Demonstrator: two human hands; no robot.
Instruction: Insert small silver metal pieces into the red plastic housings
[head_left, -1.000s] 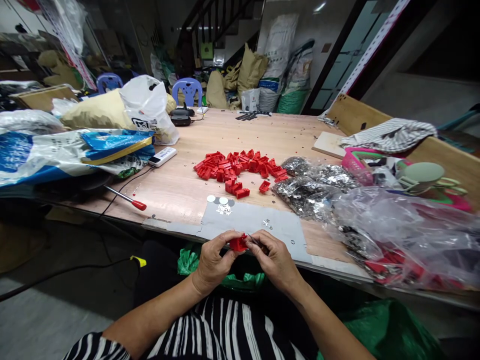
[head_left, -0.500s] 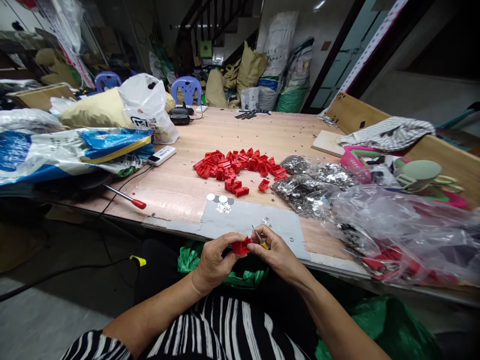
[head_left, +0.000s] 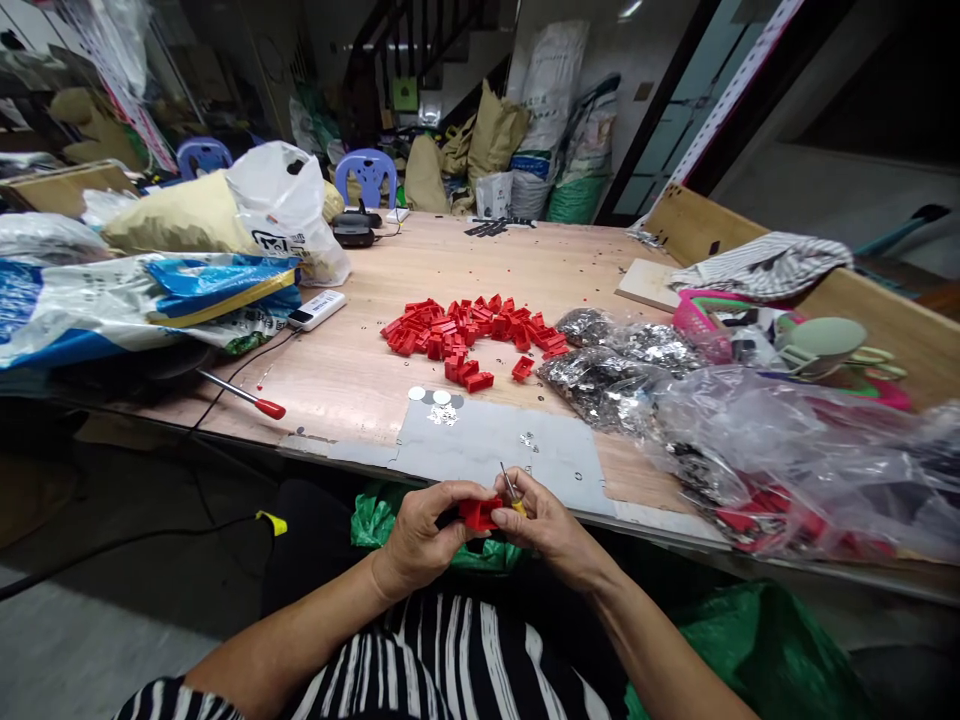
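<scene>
Between thumb and fingers, my left hand (head_left: pixel 426 530) grips a small red plastic box-shaped part (head_left: pixel 478 514) below the table's front edge. My right hand (head_left: pixel 551 525) is closed on a small screwdriver (head_left: pixel 516 497) with a yellow handle, its thin metal shaft pointing up and away. The right fingertips also touch the red part's right side. Beyond the hands, a grey mat (head_left: pixel 487 440) carries small silvery metal pieces (head_left: pixel 442 413) and white discs (head_left: pixel 441 398). A heap of similar red parts (head_left: pixel 465 330) lies farther back on the table.
Clear plastic bags of metal pieces (head_left: pixel 592 385) lie on the right, beside a pink basket (head_left: pixel 701 325). Plastic sacks (head_left: pixel 217 290) and a red-tipped lever (head_left: pixel 268 408) are on the left. A green bag (head_left: pixel 375 515) hangs below the table edge.
Both hands have lowered slightly with the red part, which is now tilted differently. The screwdriver stays in my right hand. The whole view has shifted slightly.
</scene>
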